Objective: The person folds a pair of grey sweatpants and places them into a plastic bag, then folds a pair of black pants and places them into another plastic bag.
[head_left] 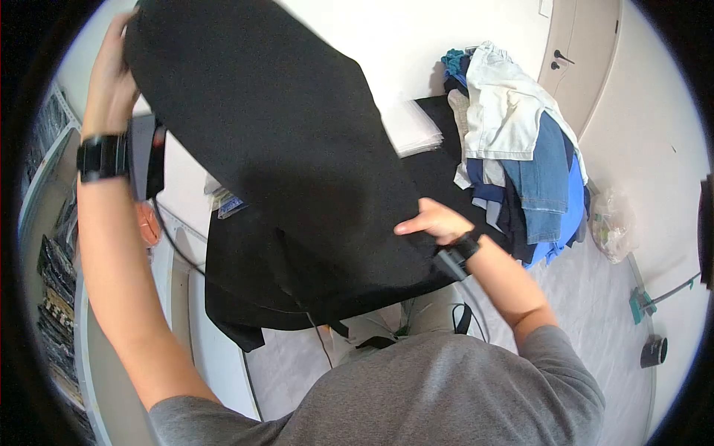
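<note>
A large piece of black cloth (260, 111), perhaps a garment, is held up in front of me and spans much of the view. My left hand (113, 83) grips its raised upper left edge, with the fingers mostly hidden behind it. Lower down on the right, my right hand (439, 221) is closed at the cloth's right edge; its thumb shows and the other fingers are partly hidden. Beneath lies a black-covered table (431, 175), and the cloth's lower part blends into that surface.
On the table's right is a heap of clothes with white trousers (506, 97) and blue jeans (541, 182). A stack of clear plastic bags (411, 128) lies at the back. Shelves of packed items (56, 297) stand left. A filled plastic bag (613, 227) sits on the floor.
</note>
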Available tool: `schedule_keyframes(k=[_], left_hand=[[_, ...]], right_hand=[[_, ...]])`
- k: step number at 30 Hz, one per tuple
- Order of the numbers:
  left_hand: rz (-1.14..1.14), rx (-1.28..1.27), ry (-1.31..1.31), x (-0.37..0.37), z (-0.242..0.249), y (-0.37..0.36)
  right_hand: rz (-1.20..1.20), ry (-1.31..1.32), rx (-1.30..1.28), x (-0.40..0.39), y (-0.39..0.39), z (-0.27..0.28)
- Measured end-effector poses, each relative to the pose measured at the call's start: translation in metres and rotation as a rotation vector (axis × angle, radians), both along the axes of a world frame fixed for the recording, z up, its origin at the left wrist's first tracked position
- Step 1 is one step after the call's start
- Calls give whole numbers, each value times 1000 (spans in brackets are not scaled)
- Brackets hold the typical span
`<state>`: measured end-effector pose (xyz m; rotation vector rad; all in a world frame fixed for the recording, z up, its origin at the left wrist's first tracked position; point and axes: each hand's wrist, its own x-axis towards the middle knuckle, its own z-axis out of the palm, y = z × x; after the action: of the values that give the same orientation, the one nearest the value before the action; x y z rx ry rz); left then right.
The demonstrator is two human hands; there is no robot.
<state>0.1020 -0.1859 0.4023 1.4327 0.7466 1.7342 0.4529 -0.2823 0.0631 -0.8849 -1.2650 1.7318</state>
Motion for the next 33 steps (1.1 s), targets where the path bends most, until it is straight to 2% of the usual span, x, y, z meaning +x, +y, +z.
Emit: schedule_keyframes(k=[2,4,6,7,9,11,12,13,15,17,18,19,21,22,24,25,27,33], left_hand=[[-38,-43,56,-38,-32,0],[62,-107,75,-69,-82,2],[-84,-279,76,-110,-140,7],[-50,-405,14,-113,-172,3],[-255,-595,38,-135,-241,3],[-164,-841,13,-122,-298,-18],[-147,-961,20,-136,-338,-17],[-69,-1054,147,-133,-360,-26],[17,-1137,236,-144,-388,-32],[213,-1040,579,-138,-361,-37],[199,-955,671,-148,-359,-28],[218,-890,746,-141,-345,-27],[125,-810,817,-131,-329,-14],[132,-812,811,-129,-330,-4],[-101,-685,1021,-124,-338,15],[-100,-685,1019,-119,-341,21],[-186,-643,1361,-109,-348,34],[-160,-660,1607,-90,-337,37]], right_hand=[[-123,-131,40,34,-3,11],[-181,-180,62,66,-6,25],[-189,-301,-24,88,-8,43],[-171,-338,-64,96,-7,44],[-106,-360,-89,104,1,34],[-103,-368,-173,111,10,0],[-116,-466,-217,114,11,-19],[-126,-567,-254,116,14,-32],[-74,-589,-268,116,9,-30],[-95,-687,-233,117,4,-18],[-53,-796,-227,115,2,-6],[-42,-796,-231,115,0,-3],[-15,-895,-293,118,-3,-1],[11,-852,-315,122,-2,-6],[-40,-849,-315,124,-5,-12],[-74,-827,-298,123,-7,-15],[-84,-851,-284,119,-8,-13],[-126,-863,-280,108,-15,-9]])
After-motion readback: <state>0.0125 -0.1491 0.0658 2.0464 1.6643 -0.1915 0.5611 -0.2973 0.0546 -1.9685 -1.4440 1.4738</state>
